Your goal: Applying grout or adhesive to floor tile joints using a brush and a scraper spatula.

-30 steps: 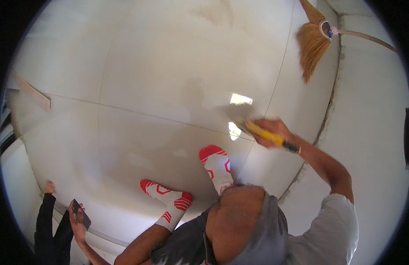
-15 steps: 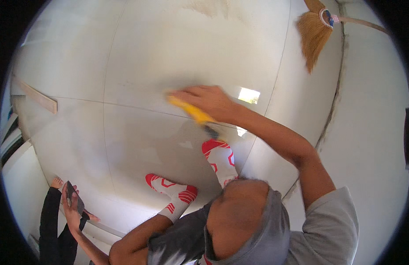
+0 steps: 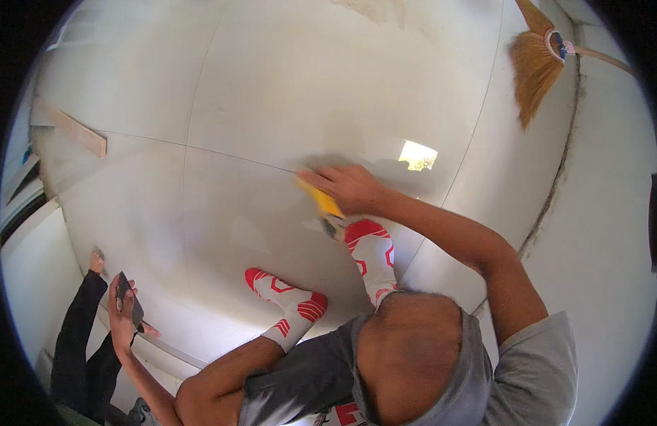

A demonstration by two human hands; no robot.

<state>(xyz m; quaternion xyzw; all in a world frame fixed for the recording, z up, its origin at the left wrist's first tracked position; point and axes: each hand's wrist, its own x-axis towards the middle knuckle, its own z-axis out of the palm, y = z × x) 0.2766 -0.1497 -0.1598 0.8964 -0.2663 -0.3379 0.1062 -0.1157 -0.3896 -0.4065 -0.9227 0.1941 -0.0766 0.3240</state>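
Note:
My right hand point(image 3: 351, 190) is closed around a yellow tool point(image 3: 321, 199) with a dark end, held low over the light floor tiles point(image 3: 257, 92). Motion blurs the tool, so its kind does not show. Its dark end points back toward my right foot, in a white and red sock point(image 3: 373, 259), and lies close to the toes. My left foot wears a matching sock point(image 3: 289, 298) and is turned sideways on the floor. My left hand does not show.
A straw broom point(image 3: 540, 67) lies by the right wall point(image 3: 612, 184). At far left is a wooden strip point(image 3: 80, 133). Another person in black trousers point(image 3: 74, 341) sits at lower left; a hand point(image 3: 121, 323) there holds a dark, flat, phone-like object point(image 3: 135, 311).
My right hand has drawn the yellow tool back over the tiles, nearer to my right foot. The whole view has shifted slightly.

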